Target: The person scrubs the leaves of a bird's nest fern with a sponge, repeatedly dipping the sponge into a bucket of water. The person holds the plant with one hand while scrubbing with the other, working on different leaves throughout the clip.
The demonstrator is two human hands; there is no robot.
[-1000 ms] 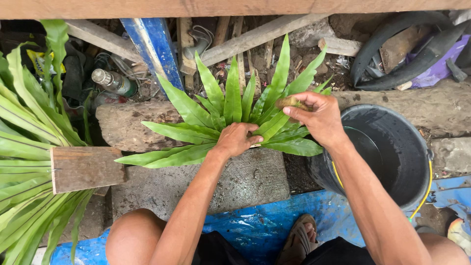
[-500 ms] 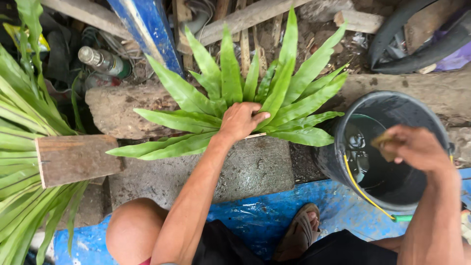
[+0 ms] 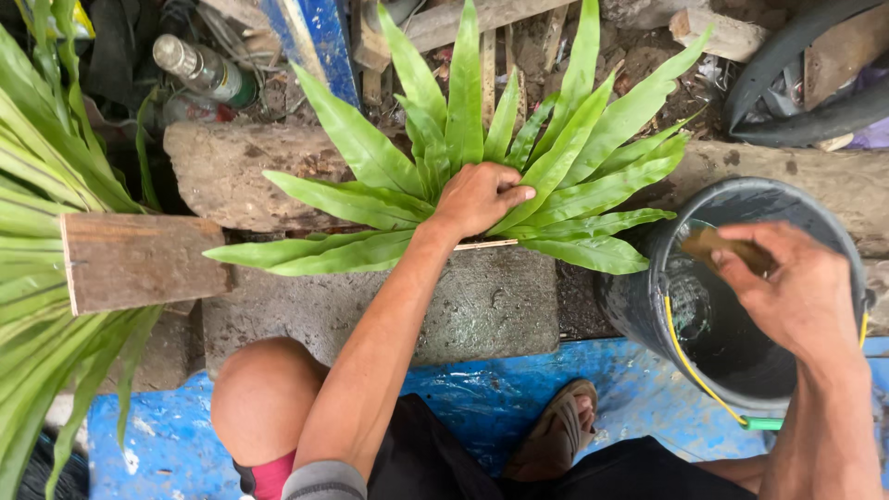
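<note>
- On the grey concrete block [image 3: 482, 306] at the middle of the view lies a fan of long green leaves [image 3: 482, 176], their bases gathered at one spot and their tips spreading up and outward to left and right, the middle blades pointing straight away from the person.
- Pressed flat on the gathered bases is the left hand [image 3: 477, 196], fingers together and laid across the leaves, palm down; the leaves spread out from under it on every side but the near one.
- A thin pale stick [image 3: 486, 244] shows just under that hand, lying crosswise.
- Over the dark bucket [image 3: 648, 306] at the right hovers the right hand [image 3: 787, 292], fingers closed around a small brown piece [image 3: 708, 243], well apart from the leaves.
- A yellow bucket handle [image 3: 690, 356] hangs down the near wall.
- At the left sit a wooden board [image 3: 139, 261] and a heap of longer green leaves [image 3: 37, 185].
- Behind, a glass bottle [image 3: 199, 69] lies among scrap wood; a blue tarp [image 3: 167, 435] covers the ground by the bare knee.
</note>
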